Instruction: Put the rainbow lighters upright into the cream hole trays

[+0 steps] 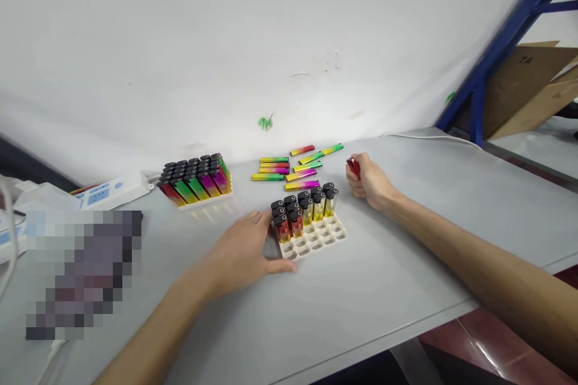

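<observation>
My right hand [372, 183], closed in a fist above the table, holds a red lighter [354, 167]; its end pokes out past the fingers. Against the left side of a cream tray with holes [318, 240] rests my left hand [244, 246], its fingers along the side and its thumb by the front corner. Upright lighters with black tops fill the rear and left holes: some are red-tinted [297, 225], others clear yellow [318, 207]. The holes at the front right hold nothing. Behind the tray lie several flat, shiny two-coloured sleeves [302, 185].
A second tray [203, 201], packed with shiny multicoloured lighters [198, 183], stands back left. Left of it are a white power strip [112, 189] and a blurred-out object [90, 277]. A white wall borders the table. Cardboard boxes [524, 90] and a blue frame [492, 42] stand right.
</observation>
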`<move>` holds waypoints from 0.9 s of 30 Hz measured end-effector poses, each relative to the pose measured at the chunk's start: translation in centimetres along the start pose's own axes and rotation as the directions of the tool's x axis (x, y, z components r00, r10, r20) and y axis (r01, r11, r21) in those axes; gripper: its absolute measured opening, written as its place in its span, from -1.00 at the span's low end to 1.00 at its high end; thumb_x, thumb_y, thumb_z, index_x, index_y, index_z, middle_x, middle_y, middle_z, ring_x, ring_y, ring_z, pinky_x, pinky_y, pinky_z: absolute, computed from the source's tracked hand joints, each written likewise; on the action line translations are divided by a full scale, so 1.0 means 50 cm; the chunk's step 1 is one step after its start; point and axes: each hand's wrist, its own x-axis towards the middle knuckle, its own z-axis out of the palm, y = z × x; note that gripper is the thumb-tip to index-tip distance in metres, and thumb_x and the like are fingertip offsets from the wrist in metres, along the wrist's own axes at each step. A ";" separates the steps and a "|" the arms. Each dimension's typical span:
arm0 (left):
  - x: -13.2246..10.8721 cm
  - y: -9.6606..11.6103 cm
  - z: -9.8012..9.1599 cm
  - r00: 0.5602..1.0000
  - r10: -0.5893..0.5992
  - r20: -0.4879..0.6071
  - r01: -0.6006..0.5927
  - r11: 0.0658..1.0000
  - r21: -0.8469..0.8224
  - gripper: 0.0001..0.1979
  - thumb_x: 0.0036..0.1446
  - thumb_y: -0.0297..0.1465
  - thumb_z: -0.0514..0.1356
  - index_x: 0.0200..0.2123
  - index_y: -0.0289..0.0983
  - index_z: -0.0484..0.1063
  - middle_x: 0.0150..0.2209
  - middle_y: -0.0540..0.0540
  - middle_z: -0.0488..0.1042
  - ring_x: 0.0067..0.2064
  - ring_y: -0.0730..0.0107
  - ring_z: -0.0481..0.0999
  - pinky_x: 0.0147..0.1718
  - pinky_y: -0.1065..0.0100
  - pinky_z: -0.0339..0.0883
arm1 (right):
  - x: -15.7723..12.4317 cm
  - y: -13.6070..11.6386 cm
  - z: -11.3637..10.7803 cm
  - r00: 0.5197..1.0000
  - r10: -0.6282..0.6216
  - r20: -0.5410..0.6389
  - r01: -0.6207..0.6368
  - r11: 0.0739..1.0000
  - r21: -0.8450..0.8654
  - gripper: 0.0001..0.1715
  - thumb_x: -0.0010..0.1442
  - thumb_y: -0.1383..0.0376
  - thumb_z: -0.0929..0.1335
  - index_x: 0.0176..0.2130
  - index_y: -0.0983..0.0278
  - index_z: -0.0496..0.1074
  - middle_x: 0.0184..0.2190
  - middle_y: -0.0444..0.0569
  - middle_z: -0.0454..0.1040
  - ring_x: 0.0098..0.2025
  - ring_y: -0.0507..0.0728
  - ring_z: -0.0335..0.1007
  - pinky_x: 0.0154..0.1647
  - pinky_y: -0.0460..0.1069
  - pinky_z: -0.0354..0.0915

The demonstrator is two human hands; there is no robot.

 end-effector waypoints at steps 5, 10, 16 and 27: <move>0.001 0.002 -0.001 1.000 -0.015 0.002 0.015 1.000 0.019 -0.34 -0.10 0.14 0.39 -0.01 -0.10 0.46 -0.08 -0.16 0.56 -0.01 -0.14 0.53 -0.04 -0.01 0.41 | 0.000 0.003 -0.001 1.000 0.006 0.004 -0.006 1.000 -0.007 -0.43 0.30 -0.04 0.18 -0.60 0.17 0.00 -0.71 -0.28 -0.14 -0.67 -0.05 -0.36 -0.66 -0.06 -0.30; 0.001 -0.001 0.002 1.000 0.003 0.003 -0.003 1.000 0.022 -0.34 -0.09 0.14 0.38 -0.01 -0.10 0.45 -0.06 -0.16 0.56 -0.01 -0.13 0.52 -0.05 -0.01 0.41 | -0.001 0.004 -0.002 0.999 0.003 0.033 -0.003 1.000 0.015 -0.31 0.28 -0.24 0.18 -0.59 0.17 -0.03 -0.70 -0.29 -0.16 -0.66 -0.05 -0.36 -0.66 -0.05 -0.32; 0.001 -0.006 0.003 1.000 0.000 0.015 0.000 1.000 0.020 -0.32 -0.07 0.17 0.36 0.02 -0.09 0.43 -0.03 -0.16 0.56 0.02 -0.13 0.52 -0.03 0.01 0.41 | 0.000 0.000 -0.002 0.999 0.032 0.033 -0.032 0.999 -0.003 -0.38 0.31 -0.08 0.18 -0.61 0.17 -0.04 -0.71 -0.28 -0.15 -0.67 -0.06 -0.36 -0.66 -0.05 -0.32; -0.003 0.000 -0.008 1.000 -0.006 -0.007 0.006 1.000 -0.007 -0.47 -0.03 0.12 0.34 -0.14 -0.11 0.44 -0.15 -0.12 0.56 -0.14 -0.01 0.55 -0.22 0.09 0.43 | 0.003 0.005 -0.006 0.998 -0.022 0.056 0.024 0.999 -0.034 -0.37 0.34 -0.15 0.14 -0.57 0.18 0.10 -0.68 -0.27 -0.09 -0.68 -0.04 -0.27 -0.68 -0.06 -0.21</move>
